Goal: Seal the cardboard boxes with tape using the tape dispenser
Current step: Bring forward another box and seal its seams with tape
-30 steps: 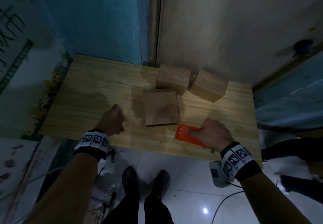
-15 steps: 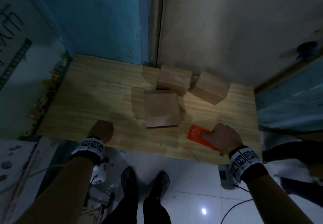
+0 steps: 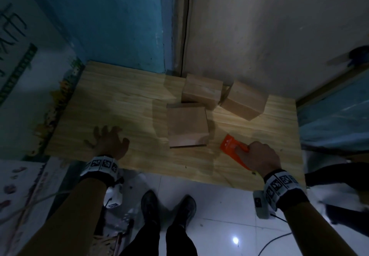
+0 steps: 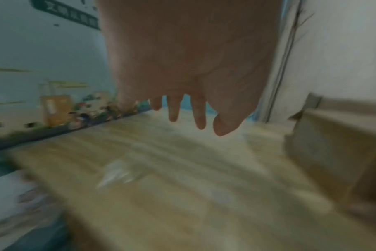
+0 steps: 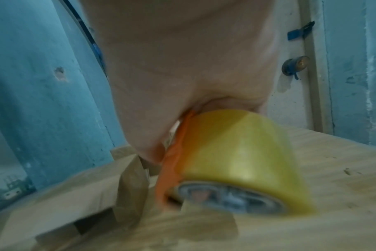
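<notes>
While the right hand (image 3: 259, 155) curls round the orange dispenser (image 3: 232, 147) near the front right edge of the surface (image 3: 123, 103), the left hand (image 3: 109, 141) hangs spread, fingers (image 4: 199, 115) straight and apart, holding nothing, over the front left part. From the right wrist, a yellowish tape roll (image 5: 240, 152) sits in the dispenser's orange frame, low over the wood; whether it touches the surface cannot be told through the blur. Three boxes stand toward the back middle: the near box (image 3: 186, 124) just left of the dispenser, the middle box (image 3: 201, 89) behind it by the back edge, and the right box (image 3: 244, 99) turned at an angle beside that one. Below the front edge, two dark shoes (image 3: 167, 207) stand on a white tiled floor (image 3: 219, 215).
</notes>
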Tool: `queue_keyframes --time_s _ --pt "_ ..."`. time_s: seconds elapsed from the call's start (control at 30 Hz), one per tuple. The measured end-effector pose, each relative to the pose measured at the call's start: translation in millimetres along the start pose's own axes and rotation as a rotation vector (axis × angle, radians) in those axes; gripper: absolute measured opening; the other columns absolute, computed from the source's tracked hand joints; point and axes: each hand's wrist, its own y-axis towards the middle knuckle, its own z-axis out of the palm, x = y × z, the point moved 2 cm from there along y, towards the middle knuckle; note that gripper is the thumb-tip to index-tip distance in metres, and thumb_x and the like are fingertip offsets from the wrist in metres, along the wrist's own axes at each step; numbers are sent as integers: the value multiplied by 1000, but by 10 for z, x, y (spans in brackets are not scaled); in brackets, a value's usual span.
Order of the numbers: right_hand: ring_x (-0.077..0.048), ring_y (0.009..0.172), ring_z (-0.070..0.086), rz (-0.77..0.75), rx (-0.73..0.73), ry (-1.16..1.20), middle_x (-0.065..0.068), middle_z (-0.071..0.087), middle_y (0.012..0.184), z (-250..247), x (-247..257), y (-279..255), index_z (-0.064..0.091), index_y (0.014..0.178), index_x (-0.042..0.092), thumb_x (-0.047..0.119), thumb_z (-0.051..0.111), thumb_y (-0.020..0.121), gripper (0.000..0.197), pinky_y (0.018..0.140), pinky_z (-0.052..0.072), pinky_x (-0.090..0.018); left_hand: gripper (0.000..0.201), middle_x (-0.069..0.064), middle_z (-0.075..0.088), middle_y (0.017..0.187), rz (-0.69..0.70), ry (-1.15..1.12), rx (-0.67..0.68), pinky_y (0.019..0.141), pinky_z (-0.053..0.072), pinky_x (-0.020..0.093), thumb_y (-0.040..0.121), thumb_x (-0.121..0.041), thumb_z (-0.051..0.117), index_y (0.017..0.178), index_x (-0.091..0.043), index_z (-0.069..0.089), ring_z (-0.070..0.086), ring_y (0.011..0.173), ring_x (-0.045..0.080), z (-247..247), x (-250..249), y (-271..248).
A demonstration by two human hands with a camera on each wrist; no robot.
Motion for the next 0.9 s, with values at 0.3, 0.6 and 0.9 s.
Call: queue_keyframes --time_s 0.3,0.6,0.9 --pt "-29 114 63 -207 -64 80 -7 56 141 289 48 -2 32 154 27 38 57 95 65 84 51 -34 77 8 46 146 131 -745 214 98 44 34 90 -50 61 152 -20 27 49 129 29 -68 -1227 -137" --pt "-23 96 68 -166 -66 -18 -5 70 109 377 70 -79 60 123 17 57 54 95 49 80 47 -30 79 3 52 140 101 -722 345 96 52 46 79 -48 73 146 -28 38 52 124 31 469 -1438 -42" --pt "-14 108 59 -242 -46 823 8 59 122 -82 666 -31 46 141 23 39 58 98 47 90 48 -31 83 -12 57 132 389 -1004 274 92 54 34 84 -32 73 149 -42 24 57 116 11 385 -1273 -307"
